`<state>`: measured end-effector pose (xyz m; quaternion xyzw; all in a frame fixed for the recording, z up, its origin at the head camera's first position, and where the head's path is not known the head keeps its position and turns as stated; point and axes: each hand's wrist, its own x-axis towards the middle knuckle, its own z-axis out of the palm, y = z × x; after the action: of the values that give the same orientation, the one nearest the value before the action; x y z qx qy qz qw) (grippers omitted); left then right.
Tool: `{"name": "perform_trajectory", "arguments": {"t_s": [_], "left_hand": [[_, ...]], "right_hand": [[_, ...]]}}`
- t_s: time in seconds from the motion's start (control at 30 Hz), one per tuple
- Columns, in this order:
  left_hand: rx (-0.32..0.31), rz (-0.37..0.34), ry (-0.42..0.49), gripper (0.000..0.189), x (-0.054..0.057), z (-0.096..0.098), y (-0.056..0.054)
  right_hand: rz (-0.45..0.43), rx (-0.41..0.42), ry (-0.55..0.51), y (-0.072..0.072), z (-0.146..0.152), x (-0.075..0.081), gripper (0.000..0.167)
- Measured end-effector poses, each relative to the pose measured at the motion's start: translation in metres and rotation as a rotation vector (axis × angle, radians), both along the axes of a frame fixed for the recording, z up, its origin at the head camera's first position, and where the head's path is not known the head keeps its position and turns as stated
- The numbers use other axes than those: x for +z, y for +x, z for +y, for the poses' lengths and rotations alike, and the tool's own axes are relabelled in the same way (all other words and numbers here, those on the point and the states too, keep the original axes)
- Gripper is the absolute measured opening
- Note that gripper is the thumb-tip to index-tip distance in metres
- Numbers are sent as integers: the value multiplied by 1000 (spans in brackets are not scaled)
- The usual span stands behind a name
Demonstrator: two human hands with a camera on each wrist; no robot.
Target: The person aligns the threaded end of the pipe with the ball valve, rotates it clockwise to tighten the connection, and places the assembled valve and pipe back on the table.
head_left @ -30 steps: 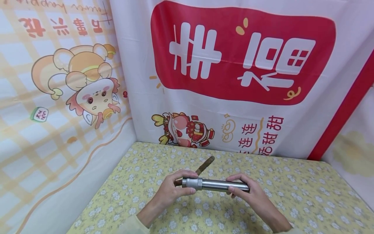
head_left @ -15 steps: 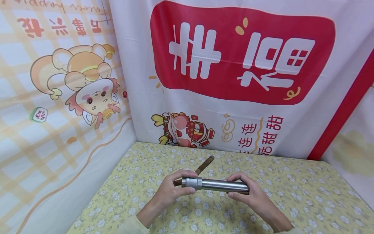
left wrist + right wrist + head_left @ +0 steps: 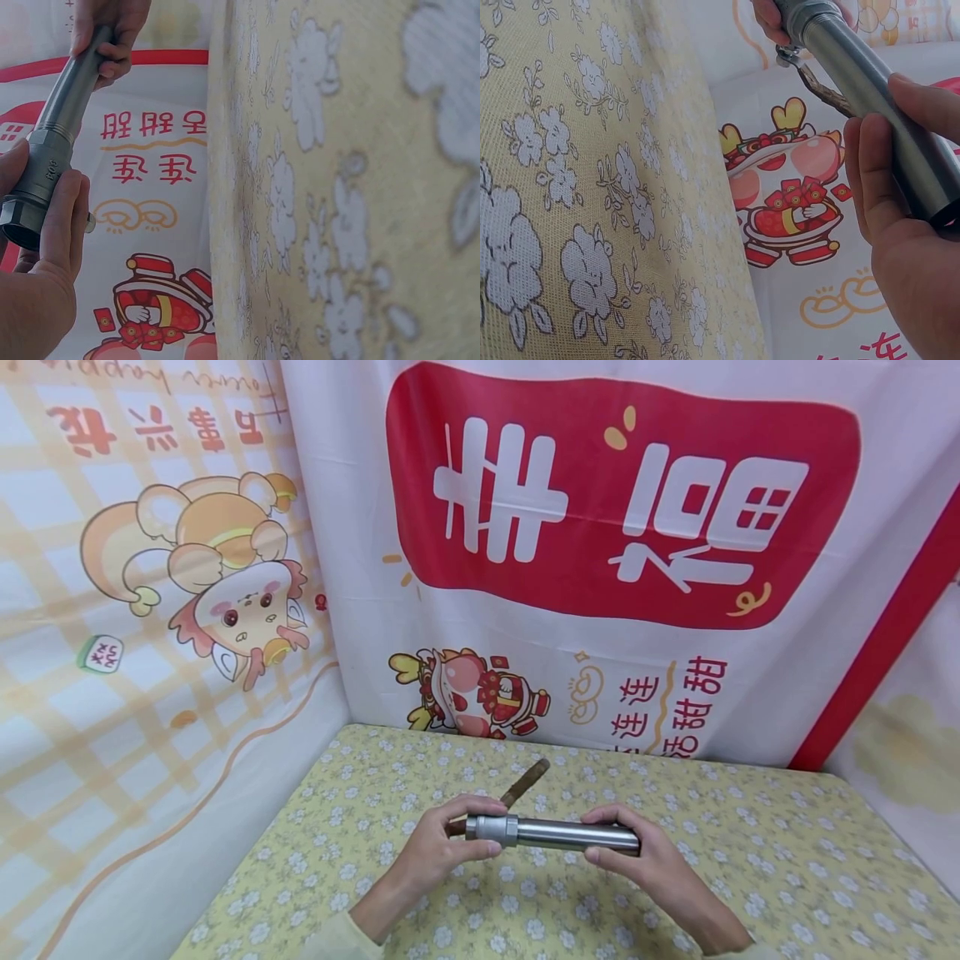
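Observation:
A smooth steel pipe [image 3: 551, 834] joins a grey metal valve [image 3: 495, 830] with hex ends, held level over the table in the head view. My left hand [image 3: 435, 845] grips the valve between fingers and thumb. Raised marking shows on the valve body [image 3: 49, 166] in the left wrist view. From behind it a worn brown lever [image 3: 529, 782] slants away to the right. Around the pipe's free end, my right hand [image 3: 651, 853] holds on with curled fingers and thumb. The right wrist view shows the pipe's dark open end beside the right palm.
A table with a yellow floral cloth [image 3: 750, 835] lies beneath both hands. White printed hangings rise behind it, with a red panel [image 3: 585, 585] at the back and a checked cartoon sheet [image 3: 187, 652] on the left.
My right hand's fingers have shifted slightly on the pipe; its other fingertips, seen below the pipe earlier, are now hidden. My left hand and the valve stay in place.

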<state>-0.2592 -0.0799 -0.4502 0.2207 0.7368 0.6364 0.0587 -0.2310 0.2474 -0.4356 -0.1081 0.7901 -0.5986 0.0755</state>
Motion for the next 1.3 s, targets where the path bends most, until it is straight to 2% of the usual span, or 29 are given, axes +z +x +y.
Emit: {"name": "perform_trajectory", "arguments": {"t_s": [0.83,1.3], "left_hand": [[-8,21,7,44,-1,0,-1],[2,-1,5,45,0,0,-1]], "right_hand": [[-27,-38,-19,-1,-4,1,50],[3,51,-55,2,0,-2,50]]}}
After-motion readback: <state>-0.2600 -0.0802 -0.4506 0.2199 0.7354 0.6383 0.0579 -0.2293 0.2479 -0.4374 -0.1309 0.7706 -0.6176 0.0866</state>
